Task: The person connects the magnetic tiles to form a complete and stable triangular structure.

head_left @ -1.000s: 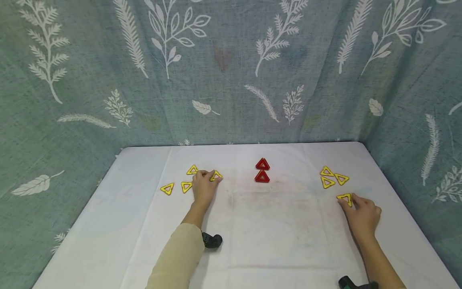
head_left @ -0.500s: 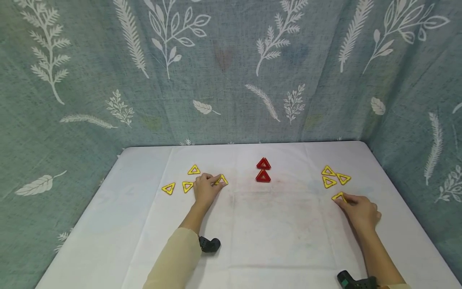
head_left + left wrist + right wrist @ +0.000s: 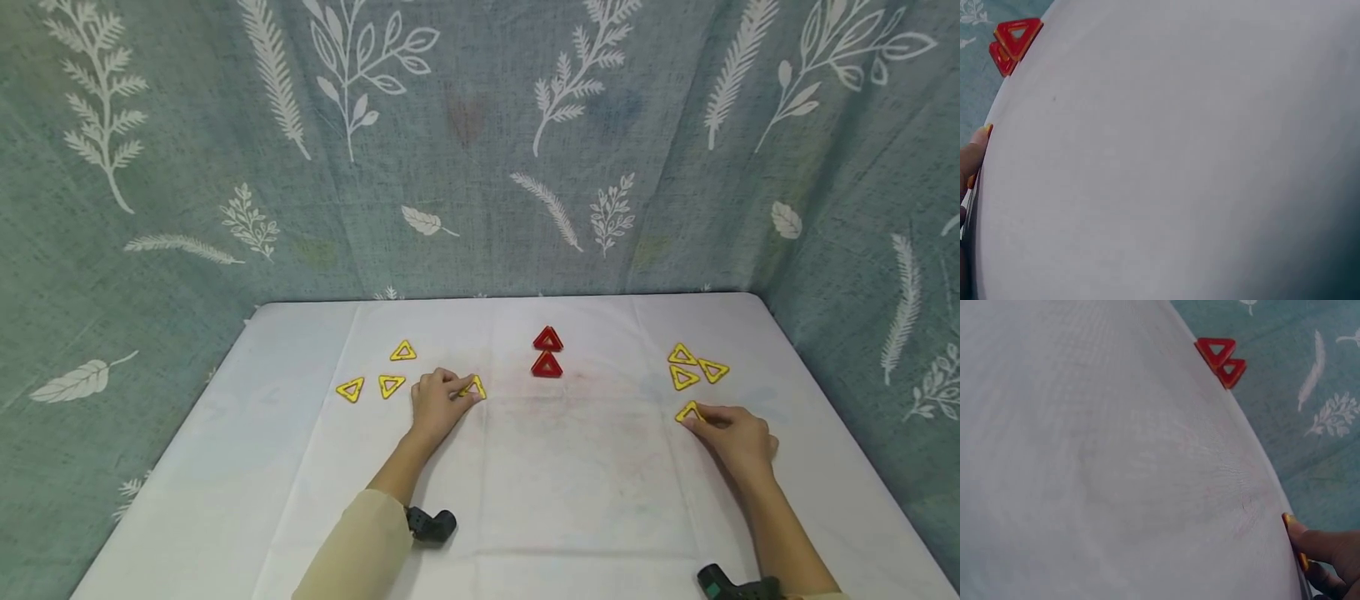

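Shifted inward since one second ago: the right yellow triangle [image 3: 683,411] and the left yellow triangle [image 3: 481,387], the latter also drawn toward me. Nearest, my right hand [image 3: 738,440] pinches its piece between thumb and fingers above or on the white surface [image 3: 570,475]; contact I cannot tell. Slightly farther, my left hand [image 3: 437,407] pinches its own piece likewise. Left of this hand, three loose yellow triangles [image 3: 392,377] lie apart; beyond the other, three clustered yellow triangles [image 3: 683,362] lie close together. Between these groups rest two red triangles [image 3: 547,374], one behind the other. Leaf-printed green fabric [image 3: 480,208] hangs behind.
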Motion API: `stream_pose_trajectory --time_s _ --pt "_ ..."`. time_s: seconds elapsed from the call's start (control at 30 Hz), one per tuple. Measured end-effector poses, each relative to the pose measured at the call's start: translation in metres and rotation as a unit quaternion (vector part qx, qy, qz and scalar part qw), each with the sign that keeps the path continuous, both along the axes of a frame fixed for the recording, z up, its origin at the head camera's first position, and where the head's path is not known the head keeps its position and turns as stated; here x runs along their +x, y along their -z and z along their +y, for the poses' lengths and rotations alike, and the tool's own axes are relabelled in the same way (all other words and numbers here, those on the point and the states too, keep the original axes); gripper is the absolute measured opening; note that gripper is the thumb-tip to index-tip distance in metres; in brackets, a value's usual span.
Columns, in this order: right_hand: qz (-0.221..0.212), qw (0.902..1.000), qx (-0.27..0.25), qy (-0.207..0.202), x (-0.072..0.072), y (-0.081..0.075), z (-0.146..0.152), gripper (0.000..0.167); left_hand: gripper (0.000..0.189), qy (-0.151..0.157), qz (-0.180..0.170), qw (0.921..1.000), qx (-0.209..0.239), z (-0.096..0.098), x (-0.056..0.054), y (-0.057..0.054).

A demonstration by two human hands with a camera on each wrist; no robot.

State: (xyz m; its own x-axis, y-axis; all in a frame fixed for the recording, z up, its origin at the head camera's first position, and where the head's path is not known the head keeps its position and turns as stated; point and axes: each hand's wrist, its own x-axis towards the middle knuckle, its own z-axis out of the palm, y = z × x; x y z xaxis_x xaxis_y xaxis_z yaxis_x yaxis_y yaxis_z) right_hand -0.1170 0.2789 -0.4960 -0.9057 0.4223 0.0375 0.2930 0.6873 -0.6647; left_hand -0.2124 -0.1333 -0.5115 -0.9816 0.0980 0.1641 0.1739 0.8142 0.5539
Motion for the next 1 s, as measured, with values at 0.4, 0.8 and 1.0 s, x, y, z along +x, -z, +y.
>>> stream_pose_trajectory --time_s 0.4,0.8,1.0 --pt "-0.017 0.9979 -0.002 -0.063 0.001 -0.004 0.004 0.051 0.041 0.057 0.02 0.9981 0.013 0.019 0.024 -0.001" --pt "0.005 0.9884 -0.001 -0.152 0.0 -0.003 -0.027 0.043 0.039 0.101 0.02 0.9946 0.012 0.035 0.037 -0.003" --pt "0.012 0.9844 0.0 -0.176 -0.003 -0.003 -0.04 0.038 0.038 0.129 0.019 0.9914 0.015 0.044 0.043 -0.002"
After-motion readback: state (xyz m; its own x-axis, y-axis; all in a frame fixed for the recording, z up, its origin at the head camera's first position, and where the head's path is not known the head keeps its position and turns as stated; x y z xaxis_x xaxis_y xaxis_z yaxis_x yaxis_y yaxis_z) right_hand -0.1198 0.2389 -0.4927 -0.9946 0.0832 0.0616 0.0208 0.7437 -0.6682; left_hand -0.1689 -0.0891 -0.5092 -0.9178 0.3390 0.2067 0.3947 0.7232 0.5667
